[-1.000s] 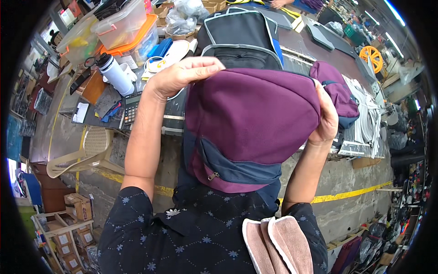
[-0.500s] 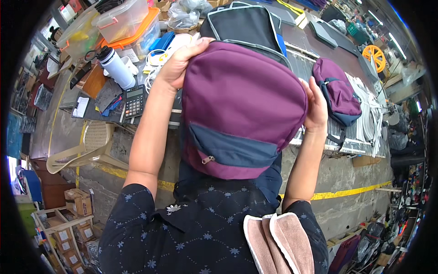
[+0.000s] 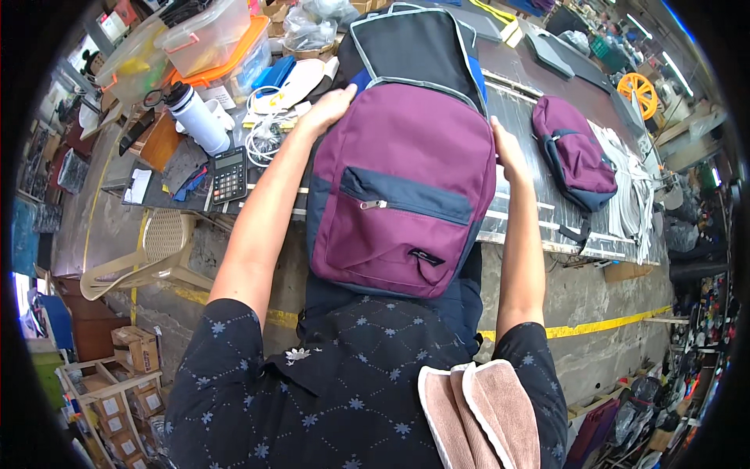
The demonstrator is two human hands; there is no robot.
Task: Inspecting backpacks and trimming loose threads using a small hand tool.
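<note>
A purple and navy backpack (image 3: pixel 414 129) rests in front of me at the table's near edge, its lower part toward my body. Across its front runs a navy band with a zipper pull, and a small dark label sits lower down. My left hand (image 3: pixel 330 109) grips its upper left edge, fingers partly behind it. On the opposite side, my right hand (image 3: pixel 509 152) holds the upper right edge, its fingers partly hidden by the bag. Beyond its top lies a black panel with grey edging (image 3: pixel 410 48); whether it belongs to this backpack I cannot tell.
A smaller purple bag (image 3: pixel 574 152) and white straps (image 3: pixel 629 187) lie on the right of the table (image 3: pixel 516 199). At left are a calculator (image 3: pixel 230 176), a white bottle (image 3: pixel 199 117), a cable (image 3: pixel 264 141) and plastic bins (image 3: pixel 207 43). A beige chair (image 3: pixel 160 246) stands left.
The backpack has tipped away and slid forward, so its front pocket and label now show fully. Both hands have moved with it, the left slightly down, the right inward.
</note>
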